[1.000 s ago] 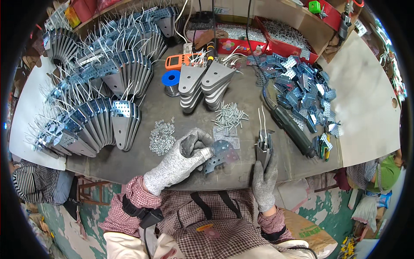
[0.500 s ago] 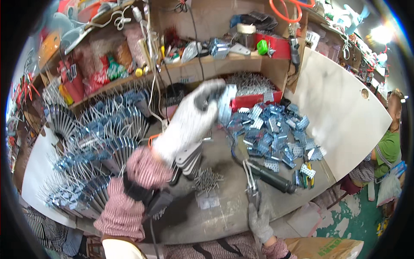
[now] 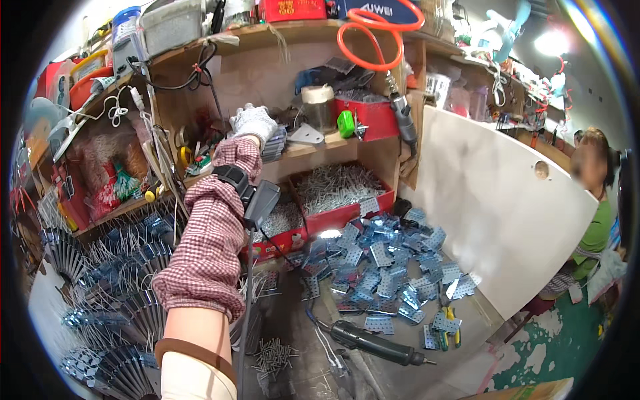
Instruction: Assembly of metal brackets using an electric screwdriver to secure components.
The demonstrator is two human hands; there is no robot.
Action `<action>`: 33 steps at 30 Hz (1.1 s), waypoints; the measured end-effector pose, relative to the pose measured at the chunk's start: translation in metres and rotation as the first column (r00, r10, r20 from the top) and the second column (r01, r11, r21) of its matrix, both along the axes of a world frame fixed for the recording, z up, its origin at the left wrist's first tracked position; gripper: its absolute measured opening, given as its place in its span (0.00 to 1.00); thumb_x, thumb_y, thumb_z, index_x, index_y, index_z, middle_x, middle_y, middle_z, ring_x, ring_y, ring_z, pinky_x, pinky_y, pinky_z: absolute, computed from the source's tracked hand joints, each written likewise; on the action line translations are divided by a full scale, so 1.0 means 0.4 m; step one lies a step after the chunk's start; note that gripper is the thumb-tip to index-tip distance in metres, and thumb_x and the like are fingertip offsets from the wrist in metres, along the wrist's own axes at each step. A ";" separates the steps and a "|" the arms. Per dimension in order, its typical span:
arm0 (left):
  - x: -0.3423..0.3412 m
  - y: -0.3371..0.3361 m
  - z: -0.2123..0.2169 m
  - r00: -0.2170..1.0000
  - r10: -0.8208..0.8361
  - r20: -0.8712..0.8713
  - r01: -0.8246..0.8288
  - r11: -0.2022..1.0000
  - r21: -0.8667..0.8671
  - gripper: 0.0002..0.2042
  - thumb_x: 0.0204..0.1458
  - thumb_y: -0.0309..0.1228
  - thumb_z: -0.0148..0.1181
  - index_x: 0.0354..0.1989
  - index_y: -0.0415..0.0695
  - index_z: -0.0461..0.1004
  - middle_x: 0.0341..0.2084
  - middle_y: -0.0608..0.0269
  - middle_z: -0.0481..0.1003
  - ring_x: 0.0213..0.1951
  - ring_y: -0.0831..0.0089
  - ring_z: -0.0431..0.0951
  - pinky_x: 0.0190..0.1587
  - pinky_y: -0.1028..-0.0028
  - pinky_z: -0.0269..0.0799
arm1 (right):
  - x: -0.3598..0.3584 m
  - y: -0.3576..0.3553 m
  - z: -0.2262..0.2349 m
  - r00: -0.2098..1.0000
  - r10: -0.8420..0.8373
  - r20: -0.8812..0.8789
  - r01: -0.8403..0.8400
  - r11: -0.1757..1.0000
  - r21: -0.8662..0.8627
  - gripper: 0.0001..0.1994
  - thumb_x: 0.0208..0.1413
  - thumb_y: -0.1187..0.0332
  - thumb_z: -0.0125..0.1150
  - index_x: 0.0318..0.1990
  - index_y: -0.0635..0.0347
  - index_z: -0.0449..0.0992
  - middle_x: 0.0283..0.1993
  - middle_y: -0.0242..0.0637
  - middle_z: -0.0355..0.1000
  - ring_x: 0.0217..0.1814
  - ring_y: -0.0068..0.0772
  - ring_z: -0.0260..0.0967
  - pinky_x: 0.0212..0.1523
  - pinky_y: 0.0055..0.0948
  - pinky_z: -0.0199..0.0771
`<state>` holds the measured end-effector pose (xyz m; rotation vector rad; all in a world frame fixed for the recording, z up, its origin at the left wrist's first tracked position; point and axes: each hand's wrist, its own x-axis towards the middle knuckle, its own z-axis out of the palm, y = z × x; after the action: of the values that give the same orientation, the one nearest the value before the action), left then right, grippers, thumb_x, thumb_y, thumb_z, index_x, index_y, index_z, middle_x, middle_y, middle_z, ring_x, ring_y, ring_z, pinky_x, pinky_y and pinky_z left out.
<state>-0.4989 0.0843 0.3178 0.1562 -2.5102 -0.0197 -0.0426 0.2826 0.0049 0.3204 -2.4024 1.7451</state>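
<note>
My left hand (image 3: 253, 124), in a white knit glove, reaches up to the wooden shelf. Its back faces me, hiding the fingertips and anything they may hold. Beside it on the shelf lies a stack of shiny metal plates (image 3: 274, 145). The left forearm, in a checked sleeve with a black device strapped at the wrist, crosses above the bench. My right hand is out of sight. Near the lower edge, thin white wires (image 3: 331, 352) run into a dark tool that is mostly cut off. A dark electric screwdriver (image 3: 377, 342) lies on the bench.
Perforated bluish metal brackets (image 3: 383, 273) are heaped in front of red screw boxes (image 3: 347, 220). Fanned rows of wired metal parts (image 3: 127, 320) fill the left. Loose screws (image 3: 273, 358) lie near me. A power driver (image 3: 403, 123) hangs by an orange coil; a white panel (image 3: 493, 207) stands right.
My left hand has moved up and left from over the bench to the shelf. The shiny bracket it held no longer shows. My view has tilted upward, and my right hand has left it.
</note>
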 end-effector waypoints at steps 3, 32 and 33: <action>-0.009 -0.003 0.000 1.000 -0.017 0.011 0.018 0.998 -0.063 0.21 0.54 0.48 0.58 0.55 0.56 0.80 0.61 0.54 0.70 0.65 0.52 0.67 0.65 0.50 0.62 | -0.012 0.012 0.012 0.999 -0.011 0.044 0.010 1.000 0.019 0.30 0.65 0.70 0.51 0.72 0.71 0.52 0.70 0.59 0.60 0.73 0.60 0.56 0.72 0.46 0.54; 0.950 -0.061 -0.529 0.641 -0.753 0.148 0.530 0.574 0.624 0.19 0.54 0.21 0.54 0.55 0.45 0.65 0.32 0.58 0.72 0.32 0.64 0.76 0.37 0.65 0.74 | 0.022 0.010 -0.062 0.995 -0.062 -0.081 0.073 0.986 0.146 0.32 0.68 0.70 0.49 0.75 0.70 0.45 0.76 0.61 0.50 0.78 0.59 0.48 0.75 0.46 0.51; 1.019 -0.101 -0.532 0.625 -0.758 0.188 0.500 0.573 0.649 0.23 0.53 0.22 0.56 0.59 0.45 0.68 0.31 0.60 0.71 0.31 0.67 0.74 0.35 0.67 0.73 | 0.028 0.013 -0.068 0.977 -0.051 -0.207 0.108 0.956 0.274 0.32 0.68 0.71 0.49 0.75 0.71 0.45 0.75 0.62 0.51 0.78 0.59 0.50 0.74 0.45 0.53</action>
<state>-0.0913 0.0440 0.1052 -0.6477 -2.7927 -1.1500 -0.0315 0.2877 -0.0224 0.4048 -2.4778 1.2664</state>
